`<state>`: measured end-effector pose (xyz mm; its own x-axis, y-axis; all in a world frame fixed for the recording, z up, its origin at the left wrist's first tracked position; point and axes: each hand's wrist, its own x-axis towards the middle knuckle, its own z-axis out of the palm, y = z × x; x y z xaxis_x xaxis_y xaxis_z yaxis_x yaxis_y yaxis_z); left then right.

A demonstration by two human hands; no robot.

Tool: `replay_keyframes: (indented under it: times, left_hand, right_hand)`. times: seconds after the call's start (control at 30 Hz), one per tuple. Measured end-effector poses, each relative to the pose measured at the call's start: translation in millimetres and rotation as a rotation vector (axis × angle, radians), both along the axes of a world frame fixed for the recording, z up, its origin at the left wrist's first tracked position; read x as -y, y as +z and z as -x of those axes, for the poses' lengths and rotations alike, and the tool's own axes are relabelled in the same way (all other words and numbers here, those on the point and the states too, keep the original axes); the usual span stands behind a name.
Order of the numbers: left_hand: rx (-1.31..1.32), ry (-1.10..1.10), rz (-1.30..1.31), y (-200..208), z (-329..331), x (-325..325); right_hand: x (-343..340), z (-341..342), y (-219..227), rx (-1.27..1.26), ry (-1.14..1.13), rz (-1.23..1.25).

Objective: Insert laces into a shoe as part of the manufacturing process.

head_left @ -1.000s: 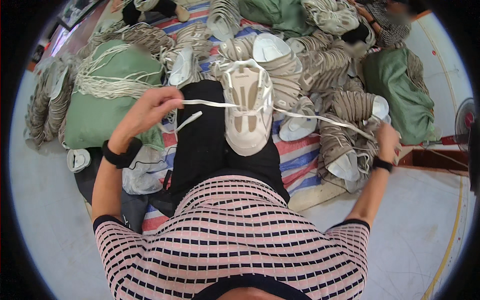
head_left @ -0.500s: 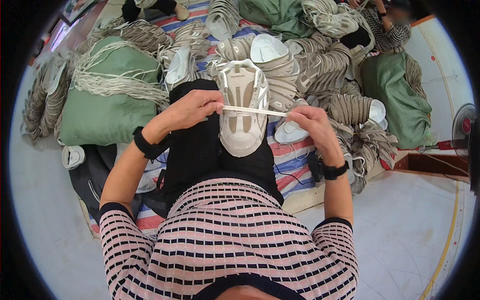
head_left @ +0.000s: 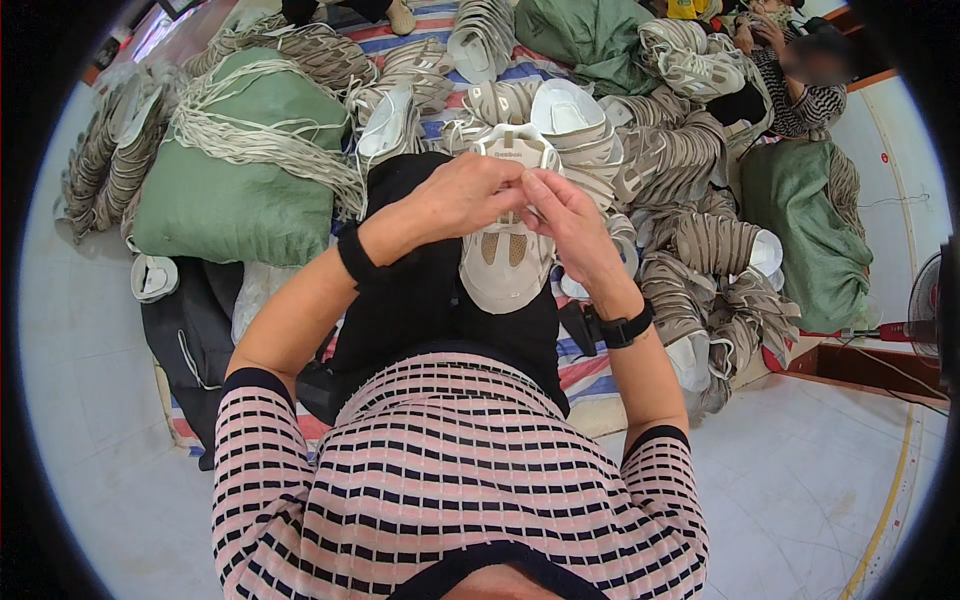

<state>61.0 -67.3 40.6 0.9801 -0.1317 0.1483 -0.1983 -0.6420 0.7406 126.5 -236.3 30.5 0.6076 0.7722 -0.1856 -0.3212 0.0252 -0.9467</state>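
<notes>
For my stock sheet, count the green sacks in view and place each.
3: left sack, topped with cream laces; top sack, right of centre; right sack, near the fan. Others may be hidden behind the shoe piles.

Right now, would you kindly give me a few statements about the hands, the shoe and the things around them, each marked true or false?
1. The left hand and right hand are close together over the shoe. True.
2. The shoe's toe points toward the top of the picture. False: the toe points toward the bottom.
3. Loose laces lie on the green sack at the left. True.
4. The fan is at the left edge. False: the fan is at the right.
</notes>
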Motion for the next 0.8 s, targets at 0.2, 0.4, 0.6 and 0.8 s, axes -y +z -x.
replay_keyframes:
  times: [0.2,0.4,0.6,0.8]
  left_hand:
    - [-0.226,0.03,0.234,-20.5,8.0,-8.7]
    - [-0.31,0.112,0.369,-30.5,12.0,-5.3]
    - [-0.204,0.339,0.2,-51.7,7.9,-0.3]
    - [-0.18,0.264,0.114,-57.5,-13.6,-6.0]
  right_hand:
    - [7.5,-6.0,-20.0,0.276,0.022,0.117]
    - [8.8,-4.5,-25.0,0.273,-0.038,0.189]
    - [16.2,-8.6,-32.5,1.186,-0.094,0.351]
    - [16.1,-16.4,-31.7,1.482,-0.103,0.375]
